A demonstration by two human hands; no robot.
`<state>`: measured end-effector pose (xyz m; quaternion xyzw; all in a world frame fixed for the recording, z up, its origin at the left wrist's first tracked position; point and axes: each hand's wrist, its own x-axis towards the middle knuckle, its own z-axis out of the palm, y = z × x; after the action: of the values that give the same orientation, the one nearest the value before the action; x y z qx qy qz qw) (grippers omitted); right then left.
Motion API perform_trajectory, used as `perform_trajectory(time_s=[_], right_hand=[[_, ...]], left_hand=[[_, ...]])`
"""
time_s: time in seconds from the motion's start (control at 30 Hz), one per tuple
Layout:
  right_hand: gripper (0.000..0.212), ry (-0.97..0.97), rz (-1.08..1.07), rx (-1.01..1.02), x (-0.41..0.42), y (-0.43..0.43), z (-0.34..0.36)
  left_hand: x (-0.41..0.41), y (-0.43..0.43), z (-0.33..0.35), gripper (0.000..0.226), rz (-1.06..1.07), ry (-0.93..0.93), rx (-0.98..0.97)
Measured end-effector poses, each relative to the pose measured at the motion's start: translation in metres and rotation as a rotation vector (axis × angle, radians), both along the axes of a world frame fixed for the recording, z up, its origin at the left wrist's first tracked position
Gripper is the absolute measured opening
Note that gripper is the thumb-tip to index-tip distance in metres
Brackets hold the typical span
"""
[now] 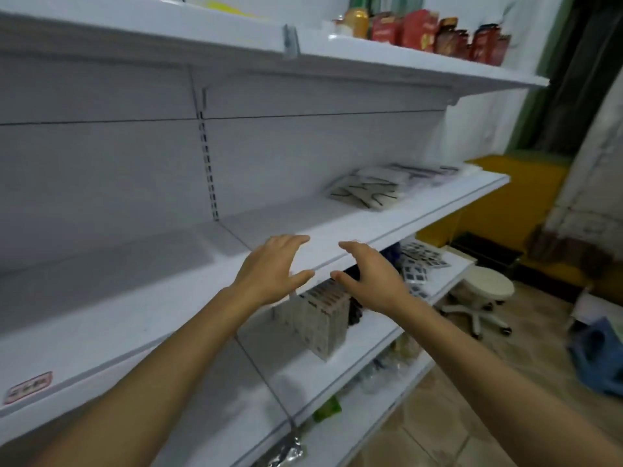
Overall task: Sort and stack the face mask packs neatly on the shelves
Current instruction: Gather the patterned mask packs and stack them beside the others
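Clear face mask packs [367,190] lie in flat piles at the right end of the middle white shelf [421,217]. A row of grey packs [317,318] stands upright on the shelf below, with loose dark-patterned packs [421,261] scattered to its right. My left hand [273,267] and my right hand [367,274] hover side by side over the front edge of the middle shelf, just above the grey row. Both have spread, relaxed fingers and hold nothing.
Red packets and a yellow bottle [435,32] stand on the top shelf. A white wheeled stool [482,294] is on the tiled floor to the right, near a yellow cabinet [512,197] and a blue bag [600,358]. Foil and green items [327,407] sit on the lowest shelf.
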<state>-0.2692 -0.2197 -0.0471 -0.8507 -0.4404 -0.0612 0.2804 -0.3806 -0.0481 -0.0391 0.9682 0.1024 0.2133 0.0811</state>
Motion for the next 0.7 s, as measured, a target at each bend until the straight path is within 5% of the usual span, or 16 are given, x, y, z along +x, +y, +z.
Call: perform_trajectory(time_s=[0.27,0.7], right_hand=[[0.065,-0.01,-0.161,-0.05,0.077,-0.104,-0.005],[0.078,-0.193,-0.116,-0.141,0.216,-0.092,-0.018]], left_hand=[[0.091,-0.085,-0.012,0.069,-0.133,0.098,0.041],[0.242,-0.061,-0.021,0.068,-0.08,0.022,0.071]])
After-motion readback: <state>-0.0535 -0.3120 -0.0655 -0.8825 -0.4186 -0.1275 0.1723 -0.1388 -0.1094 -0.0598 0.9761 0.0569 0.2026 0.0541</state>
